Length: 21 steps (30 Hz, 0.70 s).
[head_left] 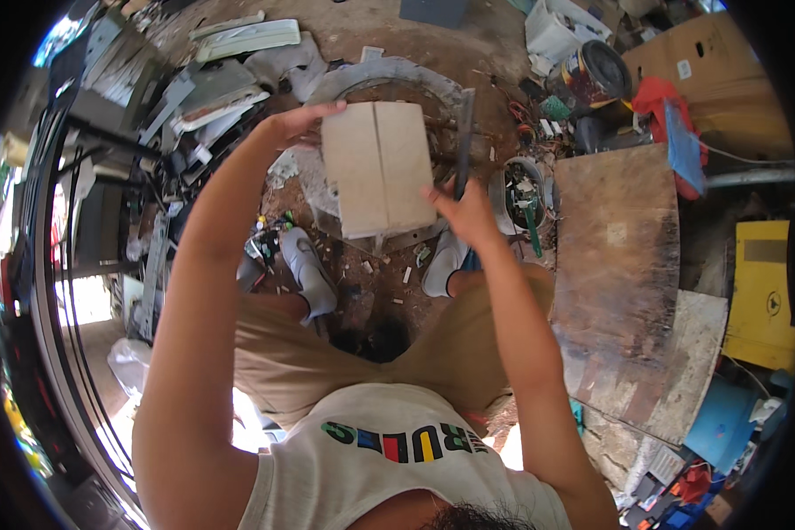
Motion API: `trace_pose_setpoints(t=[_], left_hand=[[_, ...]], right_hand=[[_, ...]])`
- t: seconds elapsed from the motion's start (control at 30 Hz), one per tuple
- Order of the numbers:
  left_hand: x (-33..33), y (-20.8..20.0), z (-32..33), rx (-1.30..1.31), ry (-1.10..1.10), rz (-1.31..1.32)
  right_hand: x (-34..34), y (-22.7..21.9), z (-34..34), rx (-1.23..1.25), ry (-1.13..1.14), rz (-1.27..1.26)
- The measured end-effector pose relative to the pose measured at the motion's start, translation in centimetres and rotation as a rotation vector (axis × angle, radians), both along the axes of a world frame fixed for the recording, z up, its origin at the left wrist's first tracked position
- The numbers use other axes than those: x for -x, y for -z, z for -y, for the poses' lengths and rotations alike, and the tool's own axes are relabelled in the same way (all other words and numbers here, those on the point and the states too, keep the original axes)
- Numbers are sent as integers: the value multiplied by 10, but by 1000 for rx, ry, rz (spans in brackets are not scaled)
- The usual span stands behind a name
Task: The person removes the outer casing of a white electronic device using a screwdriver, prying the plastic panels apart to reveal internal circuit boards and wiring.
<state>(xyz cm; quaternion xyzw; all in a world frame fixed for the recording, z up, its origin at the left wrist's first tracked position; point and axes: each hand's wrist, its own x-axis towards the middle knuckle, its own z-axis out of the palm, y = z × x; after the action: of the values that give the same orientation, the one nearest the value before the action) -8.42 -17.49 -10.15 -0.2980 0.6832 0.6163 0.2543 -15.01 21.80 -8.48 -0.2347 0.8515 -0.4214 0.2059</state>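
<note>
A beige, box-like block [384, 168] with a dark seam down its front is held up in front of me. My left hand [302, 124] grips its upper left edge, with the thumb along the top corner and the other fingers hidden behind it. My right hand [468, 212] is closed around a long, dark, flat bar [465, 132] that points away from me. The right thumb reaches to the block's lower right edge. Under the block is a round, grey, worn ring-shaped base [375, 75], partly hidden.
A small bucket of scraps [528, 190] with a green-handled tool stands right of my feet. Farther right lie a worn wooden board [618, 230] and a yellow case [761, 291]. Scrap panels [212, 97] pile up at left. A dark paint bucket [601, 71] stands far right.
</note>
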Motion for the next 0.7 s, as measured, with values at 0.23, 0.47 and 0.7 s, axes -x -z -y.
trace_pose_setpoints(t=[0.23, 0.47, 0.7], left_hand=[[60, -3, 12, -315, 319, 255], [86, -14, 4, -363, 449, 250], [62, -38, -26, -235, 200, 132]], right_hand=[[51, -10, -5, -269, 105, 50], [126, 31, 25, -801, -80, -493], [115, 22, 25, -601, -229, -592]])
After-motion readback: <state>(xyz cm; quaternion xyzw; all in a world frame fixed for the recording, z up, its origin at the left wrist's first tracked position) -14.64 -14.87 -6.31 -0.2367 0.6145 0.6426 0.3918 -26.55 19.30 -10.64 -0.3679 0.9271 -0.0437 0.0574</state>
